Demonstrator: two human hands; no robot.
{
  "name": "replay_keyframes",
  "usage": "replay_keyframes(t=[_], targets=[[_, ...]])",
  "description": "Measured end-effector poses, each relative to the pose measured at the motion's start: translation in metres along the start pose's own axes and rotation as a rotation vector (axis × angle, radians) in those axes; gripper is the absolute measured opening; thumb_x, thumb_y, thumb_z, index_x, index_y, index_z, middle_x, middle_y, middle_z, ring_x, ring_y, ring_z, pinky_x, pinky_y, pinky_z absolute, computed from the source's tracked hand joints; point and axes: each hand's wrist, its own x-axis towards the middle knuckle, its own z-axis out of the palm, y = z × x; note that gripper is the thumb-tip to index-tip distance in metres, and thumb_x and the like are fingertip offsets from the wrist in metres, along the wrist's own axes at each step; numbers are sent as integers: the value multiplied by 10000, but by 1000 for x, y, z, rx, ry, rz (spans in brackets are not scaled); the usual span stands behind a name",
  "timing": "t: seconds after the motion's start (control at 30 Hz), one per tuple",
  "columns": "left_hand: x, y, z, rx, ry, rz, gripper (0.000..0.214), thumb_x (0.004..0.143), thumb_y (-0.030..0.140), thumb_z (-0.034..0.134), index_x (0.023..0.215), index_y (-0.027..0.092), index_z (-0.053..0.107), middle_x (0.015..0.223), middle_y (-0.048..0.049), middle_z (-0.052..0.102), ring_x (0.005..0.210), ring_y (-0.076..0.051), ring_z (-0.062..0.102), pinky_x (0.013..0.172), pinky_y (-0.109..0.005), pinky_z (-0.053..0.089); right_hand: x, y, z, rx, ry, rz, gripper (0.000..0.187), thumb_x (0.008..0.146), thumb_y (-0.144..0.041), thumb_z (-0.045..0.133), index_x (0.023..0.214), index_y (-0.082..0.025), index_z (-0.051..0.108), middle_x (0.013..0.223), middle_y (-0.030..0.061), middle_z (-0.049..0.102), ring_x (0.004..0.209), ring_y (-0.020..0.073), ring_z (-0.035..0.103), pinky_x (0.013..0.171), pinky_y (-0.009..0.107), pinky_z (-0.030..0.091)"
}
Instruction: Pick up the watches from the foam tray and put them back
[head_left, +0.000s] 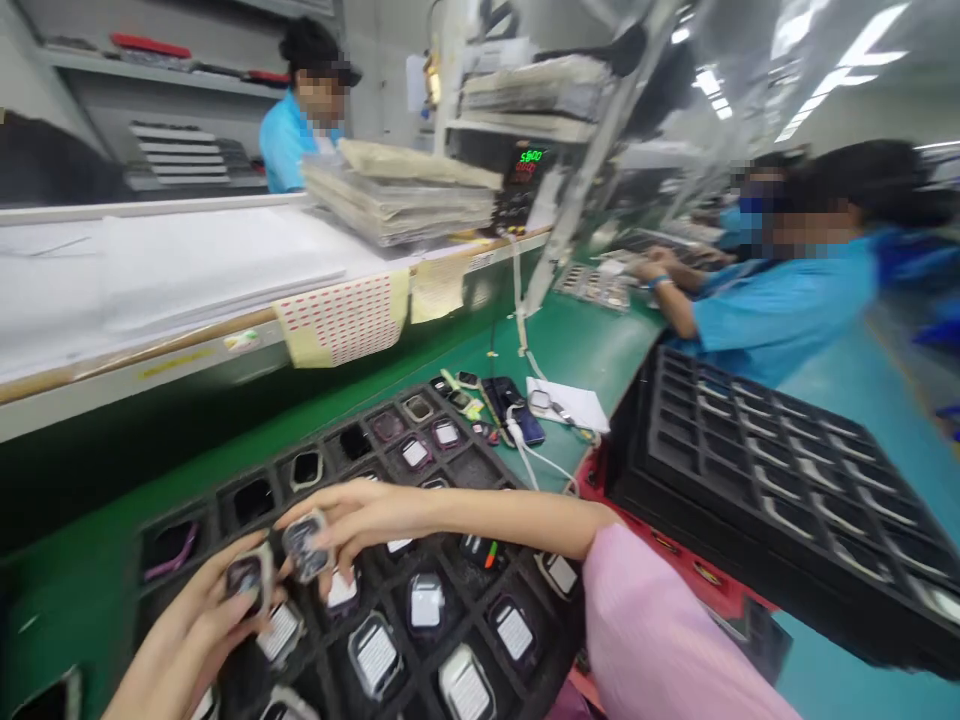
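Observation:
My left hand point(217, 610) is closed around a watch case point(250, 578) with a pale rim and a dark face, its thumb lying across the front. Just to the right, my right hand point(352, 525) grips a second watch case point(306, 545), silvery with a glossy, blurred surface. Both are held over a black foam tray point(442, 535) divided into square pockets. Several watch cases sit in those pockets, many with white labels, such as a silver one point(375, 652) and a pale one point(466, 682). My right forearm hides part of the tray's middle.
Stacked black trays point(757, 480) holding more watch parts stand on the right, on a red crate point(675, 560). A phone point(517, 405), white cable point(525, 455) and paper point(570, 403) lie behind my tray. A shelf point(187, 340) crosses the left. Co-workers in blue point(795, 300) sit nearby.

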Motion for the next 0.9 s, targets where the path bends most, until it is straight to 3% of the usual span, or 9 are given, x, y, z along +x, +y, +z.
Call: replay_keyframes(t=[0.1, 0.23, 0.37, 0.57, 0.77, 0.9], targets=[[-8, 19, 10, -164, -85, -53, 511, 665, 331, 731, 1129, 157, 609, 983, -108, 710, 868, -290, 678, 662, -328, 538, 0, -2, 4, -90, 183, -35, 535, 757, -261, 755, 1242, -166, 550, 888, 36, 650, 584, 126, 668, 462, 178, 508], [-4, 25, 10, -255, -166, 30, 398, 761, 232, 602, 1150, 151, 578, 982, -100, 695, 892, -255, 666, 724, -340, 526, 2, -4, 4, -206, 308, -14, 638, 793, -204, 674, 1375, -161, 415, 878, 44, 673, 571, 119, 653, 427, 172, 489], [2, 19, 3, -214, -227, 113, 374, 783, 159, 545, 1156, 181, 552, 979, -70, 663, 893, -226, 645, 742, -341, 528, 4, -7, 4, -286, 312, -4, 628, 812, -205, 640, 1391, -138, 406, 823, 43, 677, 618, 143, 656, 450, 197, 502], [4, 18, -2, -164, -269, 135, 359, 820, 145, 502, 1175, 197, 522, 924, -39, 610, 864, -199, 626, 749, -335, 527, 3, -10, 8, -348, 341, 12, 551, 835, -224, 612, 1360, -141, 467, 879, 68, 701, 615, 140, 660, 493, 221, 517], [2, 20, -1, -116, -280, 145, 346, 819, 183, 517, 1164, 207, 501, 953, -41, 605, 875, -208, 639, 740, -332, 517, 4, -9, 7, -364, 359, 33, 541, 847, -264, 618, 1360, -162, 477, 932, 86, 699, 625, 157, 666, 487, 236, 511], [3, 16, 0, 29, -238, 201, 399, 785, 181, 609, 1161, 210, 481, 940, -19, 576, 850, -176, 607, 759, -301, 482, 3, -9, 8, -361, 320, 18, 567, 859, -294, 631, 1386, -204, 442, 1017, 89, 679, 620, 128, 632, 536, 251, 536]])
